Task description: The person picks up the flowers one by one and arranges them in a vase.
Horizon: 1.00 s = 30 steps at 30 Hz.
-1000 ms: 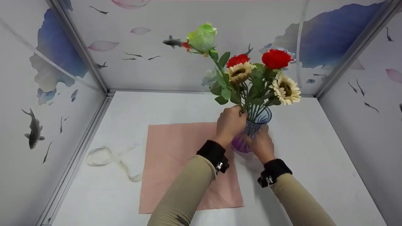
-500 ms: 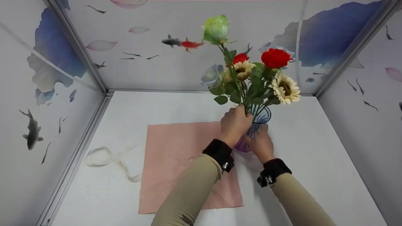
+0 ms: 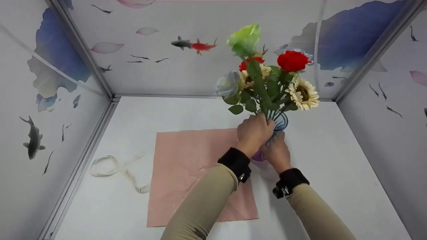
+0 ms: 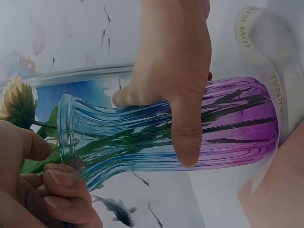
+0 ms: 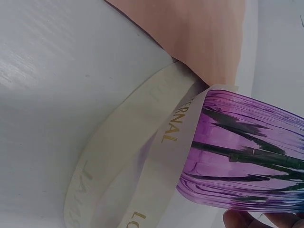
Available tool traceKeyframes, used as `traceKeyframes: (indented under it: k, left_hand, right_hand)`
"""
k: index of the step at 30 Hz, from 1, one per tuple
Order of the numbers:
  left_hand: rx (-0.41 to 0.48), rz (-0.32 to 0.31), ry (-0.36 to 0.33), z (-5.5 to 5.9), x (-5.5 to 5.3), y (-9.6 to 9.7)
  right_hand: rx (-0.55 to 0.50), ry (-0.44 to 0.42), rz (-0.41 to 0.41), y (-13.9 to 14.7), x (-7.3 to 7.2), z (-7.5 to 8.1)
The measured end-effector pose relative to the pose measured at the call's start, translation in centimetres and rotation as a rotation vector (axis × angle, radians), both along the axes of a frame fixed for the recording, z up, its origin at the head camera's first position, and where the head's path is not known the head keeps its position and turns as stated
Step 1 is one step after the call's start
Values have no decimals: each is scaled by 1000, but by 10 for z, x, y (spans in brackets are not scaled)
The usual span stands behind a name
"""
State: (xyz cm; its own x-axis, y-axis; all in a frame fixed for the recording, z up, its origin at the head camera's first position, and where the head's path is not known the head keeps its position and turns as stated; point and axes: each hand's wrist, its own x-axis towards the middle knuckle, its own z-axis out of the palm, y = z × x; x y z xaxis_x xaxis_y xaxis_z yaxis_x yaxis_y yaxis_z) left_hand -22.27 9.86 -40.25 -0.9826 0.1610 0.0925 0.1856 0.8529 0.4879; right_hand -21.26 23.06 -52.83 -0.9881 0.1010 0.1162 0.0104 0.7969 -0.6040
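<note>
My left hand pinches the stem of a pale green rose at the mouth of a ribbed glass vase. In the left wrist view its curled fingers lie beside the rim. The right hand grips the vase's middle, its thumb laid across the glass. The vase shades from blue at the rim to purple at the base, with several green stems inside. Above its mouth stand a red rose, a cream sunflower, a pale blue rose and further blooms partly hidden behind the leaves.
A pink sheet of wrapping paper lies flat on the white table, partly under the left forearm. Left of it, a cream ribbon with gold lettering lies looped. Printed wall panels enclose the back and sides.
My left hand has moved a little to the right along the vase's mouth. The green rose has swung rightward, uncovering the blue rose. The right hand stays on the vase.
</note>
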Motion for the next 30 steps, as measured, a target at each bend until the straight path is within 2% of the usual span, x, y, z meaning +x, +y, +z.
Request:
traceKeyframes:
  k: [3, 6, 8, 9, 13, 16, 17, 20, 23, 24, 27, 30]
  left_hand:
    - [21, 17, 48, 0, 0, -1]
    - [45, 27, 125, -2, 1, -3]
    - [-32, -13, 233, -4, 2, -5]
    - [-51, -14, 296, -6, 3, -6]
    - [-307, -45, 647, -15, 6, -10]
    - [-241, 17, 722, -18, 5, -12]
    - [-186, 28, 693, -17, 4, -13]
    - [5, 65, 514, -12, 4, -16]
    - [58, 47, 381, -7, 3, -21]
    - [77, 39, 360, -7, 3, -23]
    - [113, 16, 359, -8, 1, -26]
    - [86, 5, 406, -11, 1, -28]
  right_hand:
    - [-27, -31, -12, 0, -1, 1]
    - [-32, -45, -22, 0, 0, 1]
    - [-34, -44, -25, 1, 0, 1]
    - [-35, -42, -25, 1, 0, 1]
    - [-26, -14, 5, 0, 1, 0]
    - [-2, 12, 23, 0, 0, -1]
    - [4, 19, 22, -1, 0, -1]
    - [22, 31, 12, -2, 0, -2]
    - [1, 31, 2, -2, 0, -1]
    - [-12, 27, -1, -2, 0, -1]
    - [-44, 22, -2, -2, 0, 0]
    - [-49, 19, 2, -1, 0, 0]
